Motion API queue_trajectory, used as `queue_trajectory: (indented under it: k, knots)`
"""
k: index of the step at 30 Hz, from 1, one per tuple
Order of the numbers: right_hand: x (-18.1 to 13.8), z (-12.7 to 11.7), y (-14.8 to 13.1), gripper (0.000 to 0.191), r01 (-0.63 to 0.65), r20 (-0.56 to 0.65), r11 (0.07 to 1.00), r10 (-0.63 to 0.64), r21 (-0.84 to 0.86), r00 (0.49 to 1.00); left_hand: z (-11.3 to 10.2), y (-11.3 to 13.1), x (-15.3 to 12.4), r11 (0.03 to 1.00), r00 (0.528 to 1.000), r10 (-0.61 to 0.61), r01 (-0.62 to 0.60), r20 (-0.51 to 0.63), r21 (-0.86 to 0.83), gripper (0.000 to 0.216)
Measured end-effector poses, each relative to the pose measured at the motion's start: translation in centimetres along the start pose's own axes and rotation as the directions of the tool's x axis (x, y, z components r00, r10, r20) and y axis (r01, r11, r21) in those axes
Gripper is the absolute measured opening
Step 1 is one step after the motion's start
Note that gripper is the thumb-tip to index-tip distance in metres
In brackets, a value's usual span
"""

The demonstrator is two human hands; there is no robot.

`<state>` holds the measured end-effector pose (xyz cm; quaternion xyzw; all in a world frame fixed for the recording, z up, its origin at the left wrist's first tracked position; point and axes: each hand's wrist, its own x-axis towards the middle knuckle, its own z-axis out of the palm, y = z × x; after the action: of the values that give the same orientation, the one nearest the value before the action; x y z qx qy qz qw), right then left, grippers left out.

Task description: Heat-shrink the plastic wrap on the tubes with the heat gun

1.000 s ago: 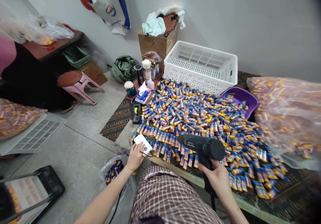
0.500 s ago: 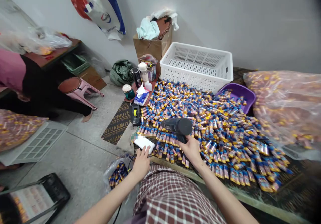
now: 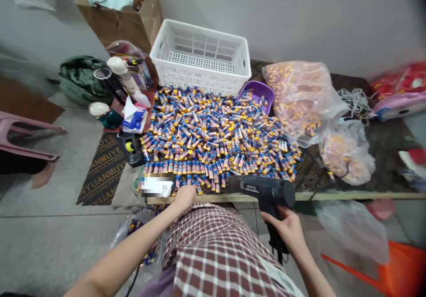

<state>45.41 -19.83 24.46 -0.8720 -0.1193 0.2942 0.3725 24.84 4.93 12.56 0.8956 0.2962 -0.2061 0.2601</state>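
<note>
A black heat gun (image 3: 266, 190) is in my right hand (image 3: 288, 228), whose fingers wrap its handle. Its nozzle points left, over the front edge of the table. At that same edge, my left hand (image 3: 185, 196) has its fingers curled together against the front of a broad spread of small tubes (image 3: 206, 128) with blue and yellow ends. What those fingertips pinch, if anything, is hidden. Just left of this hand lies a white rectangular device (image 3: 156, 187), partly blurred out. Some tubes at the front stand side by side in a row.
Behind the tubes are a white plastic crate (image 3: 199, 77) and a purple scoop-like tray (image 3: 270, 93). Filled clear bags (image 3: 299, 93) sit at right. Bottles, a tissue pack (image 3: 135, 118) and a black tape dispenser (image 3: 130, 148) stand left. A pink stool (image 3: 29, 124) is beyond, beside a person's foot.
My view has turned right. The heat gun, in my right hand, has moved from above the tubes to the front edge. My left hand has left the white device for the front tubes.
</note>
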Motion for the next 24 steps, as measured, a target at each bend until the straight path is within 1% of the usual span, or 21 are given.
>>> queue_trajectory:
  k: [2,3,5,7,9,10,12,14,16,18,20,22,24]
  knots:
    - [-0.6,-1.4,1.2,0.042,-0.040,-0.155,0.999,0.034,-0.036,0.987,1.2,1.4,2.0,0.999,0.997,-0.045,0.046,0.070,-0.016,0.032]
    - [-0.7,-2.1,1.8,0.044,-0.065,-0.243,0.996,0.047,-0.065,0.969,1.7,1.9,2.9,0.997,0.995,-0.063,0.066,0.076,-0.040,0.037]
    - [-0.9,-3.9,2.9,0.047,-0.135,-0.371,0.988,0.099,-0.074,0.923,2.7,2.7,4.3,0.987,0.993,-0.113,0.116,0.037,-0.112,0.037]
    - [-1.0,-5.8,4.0,0.050,-0.201,-0.428,0.979,0.199,0.043,0.881,3.2,3.3,5.3,0.972,0.985,-0.159,0.146,-0.060,-0.185,0.033]
    - [-0.9,-7.5,4.8,0.051,-0.215,-0.438,0.949,0.298,0.229,0.848,3.4,4.4,5.9,0.970,0.965,-0.162,0.117,-0.207,-0.213,0.027]
    - [-0.7,-8.3,5.2,0.052,-0.200,-0.437,0.928,0.328,0.314,0.837,3.4,5.1,6.2,0.978,0.950,-0.131,0.076,-0.284,-0.195,0.025]
    - [-0.2,-9.8,6.1,0.052,-0.174,-0.431,0.895,0.358,0.410,0.828,3.3,7.3,6.7,0.994,0.912,-0.011,-0.034,-0.410,-0.103,0.027]
    - [0.6,-11.3,7.0,0.050,-0.164,-0.421,0.897,0.346,0.412,0.838,3.5,10.1,7.6,0.984,0.867,0.168,-0.173,-0.469,0.032,0.037]
    - [1.4,-12.8,8.2,0.050,-0.159,-0.407,0.915,0.315,0.372,0.857,4.2,13.1,8.9,0.943,0.832,0.332,-0.294,-0.444,0.154,0.051]
    - [2.4,-14.5,9.7,0.052,-0.146,-0.406,0.929,0.285,0.341,0.868,5.2,15.7,10.4,0.902,0.822,0.429,-0.365,-0.374,0.231,0.058]
    - [3.5,-16.3,11.2,0.054,-0.131,-0.433,0.939,0.267,0.317,0.861,6.5,17.6,11.7,0.886,0.832,0.454,-0.383,-0.318,0.261,0.060]
    - [4.7,-18.2,12.6,0.053,-0.121,-0.458,0.935,0.273,0.333,0.846,7.8,19.0,12.6,0.893,0.846,0.434,-0.360,-0.309,0.270,0.060]
    - [5.8,-20.0,13.7,0.047,-0.132,-0.394,0.894,0.316,0.429,0.863,8.7,19.8,13.1,0.908,0.855,0.398,-0.315,-0.332,0.277,0.059]
